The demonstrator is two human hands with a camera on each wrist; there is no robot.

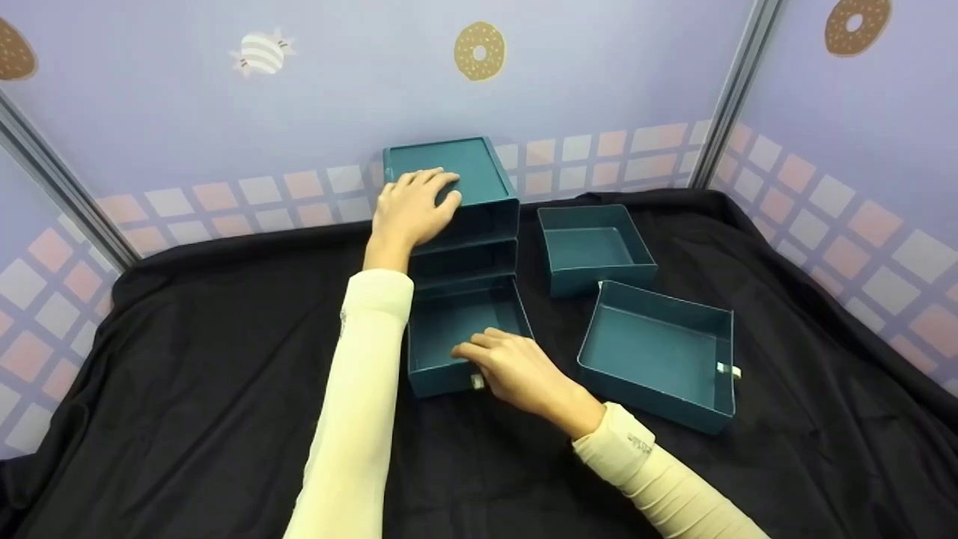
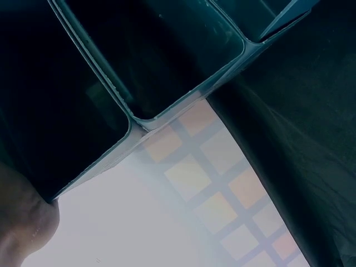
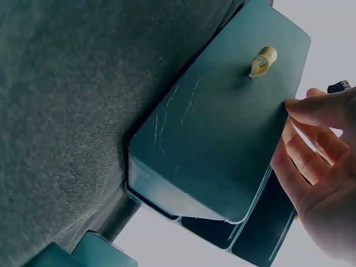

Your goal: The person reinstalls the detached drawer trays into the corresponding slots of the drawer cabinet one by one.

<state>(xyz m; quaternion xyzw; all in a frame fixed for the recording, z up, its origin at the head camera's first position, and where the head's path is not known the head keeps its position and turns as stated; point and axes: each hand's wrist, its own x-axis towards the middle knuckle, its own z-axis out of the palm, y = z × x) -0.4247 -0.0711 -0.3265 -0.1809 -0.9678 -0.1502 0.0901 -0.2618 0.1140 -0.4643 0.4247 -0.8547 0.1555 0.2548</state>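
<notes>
A dark teal drawer cabinet (image 1: 479,174) stands against the back wall, its upper two slots without drawers. My left hand (image 1: 414,209) rests on the cabinet's top with relaxed fingers; part of it shows at the edge of the left wrist view. The bottom drawer (image 1: 438,379) is pulled out part way. My right hand (image 1: 516,372) pinches the top rim of its front panel. In the right wrist view the thumb lies on the outer face, and the fingers reach over the rim. A small pale pull tab (image 3: 264,60) sits on that front panel.
Two loose teal drawers lie right of the cabinet: one farther back (image 1: 599,278), one nearer (image 1: 655,385) with its pull tab facing right. Black cloth (image 1: 224,389) covers the table. Patterned lilac walls (image 1: 621,75) enclose the back and sides.
</notes>
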